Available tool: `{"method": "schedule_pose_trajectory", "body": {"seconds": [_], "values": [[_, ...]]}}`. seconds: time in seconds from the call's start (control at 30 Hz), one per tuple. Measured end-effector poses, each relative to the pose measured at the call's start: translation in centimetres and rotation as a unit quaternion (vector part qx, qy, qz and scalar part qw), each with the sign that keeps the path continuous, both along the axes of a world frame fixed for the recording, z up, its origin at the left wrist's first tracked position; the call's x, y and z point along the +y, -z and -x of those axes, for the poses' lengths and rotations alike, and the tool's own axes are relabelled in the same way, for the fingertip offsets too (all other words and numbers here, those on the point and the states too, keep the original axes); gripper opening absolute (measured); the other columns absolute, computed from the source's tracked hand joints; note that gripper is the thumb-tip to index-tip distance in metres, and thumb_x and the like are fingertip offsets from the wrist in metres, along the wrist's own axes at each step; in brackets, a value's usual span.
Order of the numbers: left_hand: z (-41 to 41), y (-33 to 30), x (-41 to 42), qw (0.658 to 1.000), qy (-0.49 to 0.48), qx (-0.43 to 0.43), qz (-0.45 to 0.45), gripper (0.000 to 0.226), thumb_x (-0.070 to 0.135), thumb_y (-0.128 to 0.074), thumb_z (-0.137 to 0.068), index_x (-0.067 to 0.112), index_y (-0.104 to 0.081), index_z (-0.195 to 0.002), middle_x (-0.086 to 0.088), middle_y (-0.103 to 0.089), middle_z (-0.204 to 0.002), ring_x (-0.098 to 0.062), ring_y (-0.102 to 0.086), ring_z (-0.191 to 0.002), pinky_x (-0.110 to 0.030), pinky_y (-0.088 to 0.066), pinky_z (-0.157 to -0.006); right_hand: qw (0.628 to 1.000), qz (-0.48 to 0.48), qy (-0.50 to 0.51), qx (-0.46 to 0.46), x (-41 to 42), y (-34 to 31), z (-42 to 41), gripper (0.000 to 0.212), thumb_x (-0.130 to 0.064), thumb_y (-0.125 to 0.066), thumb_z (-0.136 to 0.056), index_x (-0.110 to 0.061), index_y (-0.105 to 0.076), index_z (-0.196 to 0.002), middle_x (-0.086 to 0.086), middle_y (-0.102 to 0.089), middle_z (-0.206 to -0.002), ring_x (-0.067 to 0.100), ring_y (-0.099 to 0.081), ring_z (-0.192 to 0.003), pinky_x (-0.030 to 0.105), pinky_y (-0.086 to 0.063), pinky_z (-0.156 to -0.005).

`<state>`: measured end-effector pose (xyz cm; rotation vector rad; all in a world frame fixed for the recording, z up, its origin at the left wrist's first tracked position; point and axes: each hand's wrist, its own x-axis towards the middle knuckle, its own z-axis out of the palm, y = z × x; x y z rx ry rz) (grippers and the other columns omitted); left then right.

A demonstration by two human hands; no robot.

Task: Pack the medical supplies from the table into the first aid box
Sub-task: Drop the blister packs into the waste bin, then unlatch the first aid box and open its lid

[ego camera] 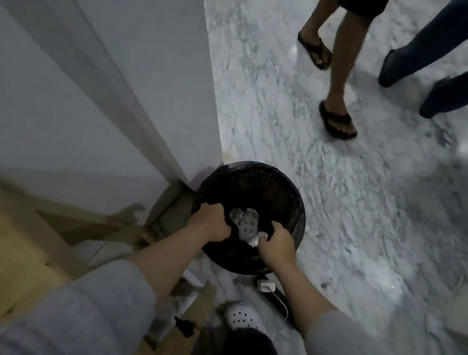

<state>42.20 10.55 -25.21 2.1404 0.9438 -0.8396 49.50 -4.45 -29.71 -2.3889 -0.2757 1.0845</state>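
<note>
From the head camera, both hands reach into a black mesh bin on the marble floor, the left hand and right hand each closed on the black bag at its rim, with crumpled white paper between them inside.

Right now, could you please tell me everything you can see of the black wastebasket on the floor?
The black wastebasket is round, with a perforated mesh-like wall and a black bag lining it. It stands upright on the marble-patterned floor, at the corner of a white wall. Crumpled whitish waste lies inside. The left hand and right hand both grip the bag's near edge, fingers closed on the plastic. Its bottom is hidden.
</note>
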Motion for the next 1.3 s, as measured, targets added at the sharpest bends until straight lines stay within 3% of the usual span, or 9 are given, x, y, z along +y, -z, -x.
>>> {"method": "schedule_pose_trajectory", "body": {"seconds": [0.17,0.23,0.47,0.73,0.83,0.9,1.03,1.17,1.3], "values": [[2.0,-5.3,-0.3,0.997,-0.032,-0.07,-0.03,0.053,0.037,-0.055,-0.088,0.008,-0.04,-0.13,-0.018,-0.038,-0.136,-0.033,-0.048,-0.115,-0.04,-0.046,-0.092,0.993,-0.099,0.019,-0.067,1.3,-4.6,2.6,0.035,-0.014,-0.051,-0.091,0.001,-0.05,-0.122,0.02,-0.056,-0.127,0.035,-0.053,-0.114,0.04,-0.045,-0.091],[3.6,-8.9,-0.8,0.985,-0.071,-0.154,-0.032,0.056,0.037,-0.055,-0.089,0.011,-0.038,-0.136,-0.013,-0.038,-0.138,-0.029,-0.045,-0.121,-0.038,-0.043,-0.096,0.986,-0.141,0.001,-0.089,1.9,-7.8,4.3,0.043,-0.015,-0.053,-0.092,0.0,-0.045,-0.13,0.018,-0.051,-0.136,0.031,-0.047,-0.125,0.035,-0.041,-0.099],[17.1,-22.5,-4.3,0.882,-0.19,-0.416,-0.11,0.045,0.029,-0.058,-0.086,0.018,-0.048,-0.128,-0.001,-0.047,-0.13,-0.015,-0.044,-0.123,-0.032,-0.038,-0.102,0.953,-0.272,-0.029,-0.134,3.4,-21.2,14.4,0.051,-0.024,-0.055,-0.091,-0.01,-0.041,-0.138,0.009,-0.048,-0.141,0.022,-0.043,-0.13,0.04,-0.038,-0.108],[36.1,-28.7,-10.0,0.79,-0.327,-0.456,-0.244,0.04,0.024,-0.06,-0.085,0.023,-0.051,-0.124,0.002,-0.049,-0.133,-0.013,-0.042,-0.128,-0.032,-0.037,-0.103,0.893,-0.385,-0.182,-0.143,4.3,-28.8,30.4,0.044,-0.022,-0.06,-0.088,-0.017,-0.05,-0.13,-0.001,-0.057,-0.129,0.011,-0.049,-0.118,0.02,-0.034,-0.098],[42.0,-29.2,-11.7,0.742,-0.397,-0.447,-0.303,0.041,0.021,-0.06,-0.082,0.024,-0.052,-0.122,-0.001,-0.049,-0.131,-0.014,-0.044,-0.125,-0.039,-0.042,-0.099,0.851,-0.433,-0.272,-0.119,4.8,-30.2,35.3,0.041,-0.022,-0.057,-0.089,-0.019,-0.05,-0.129,-0.01,-0.055,-0.124,0.009,-0.048,-0.117,0.008,-0.031,-0.095],[45.6,-29.1,-12.4,0.704,-0.435,-0.439,-0.35,0.04,0.024,-0.059,-0.082,0.02,-0.055,-0.121,-0.001,-0.048,-0.13,-0.013,-0.044,-0.123,-0.041,-0.041,-0.098,0.815,-0.471,-0.321,-0.101,5.4,-30.8,38.1,0.04,-0.018,-0.057,-0.087,-0.015,-0.053,-0.127,-0.008,-0.056,-0.126,0.01,-0.049,-0.122,0.02,-0.038,-0.1],[51.7,-27.7,-12.4,0.65,-0.477,-0.381,-0.453,0.053,0.038,-0.056,-0.075,0.012,-0.057,-0.121,-0.012,-0.043,-0.14,-0.03,-0.039,-0.13,-0.05,-0.035,-0.104,0.711,-0.547,-0.431,-0.103,7.3,-30.7,43.0,0.036,-0.01,-0.061,-0.084,-0.011,-0.058,-0.12,0.004,-0.062,-0.123,0.015,-0.055,-0.118,0.039,-0.047,-0.097],[57.1,-24.3,-11.2,0.633,-0.489,-0.327,-0.503,0.073,0.039,-0.064,-0.073,0.021,-0.039,-0.139,-0.008,-0.021,-0.154,-0.029,-0.016,-0.142,-0.059,-0.021,-0.109,0.604,-0.553,-0.554,-0.152,9.7,-29.4,46.3,0.037,-0.017,-0.06,-0.085,-0.018,-0.059,-0.121,0.004,-0.053,-0.137,0.019,-0.045,-0.129,0.037,-0.037,-0.108],[60.6,-20.7,-10.1,0.62,-0.51,-0.317,-0.505,0.089,0.052,-0.067,-0.07,0.043,-0.017,-0.144,0.001,-0.005,-0.157,-0.021,-0.003,-0.143,-0.056,-0.019,-0.111,0.506,-0.568,-0.609,-0.223,12.5,-27.2,47.8,0.038,-0.026,-0.065,-0.083,-0.019,-0.06,-0.121,0.008,-0.05,-0.14,0.026,-0.039,-0.135,0.052,-0.036,-0.107]]}}
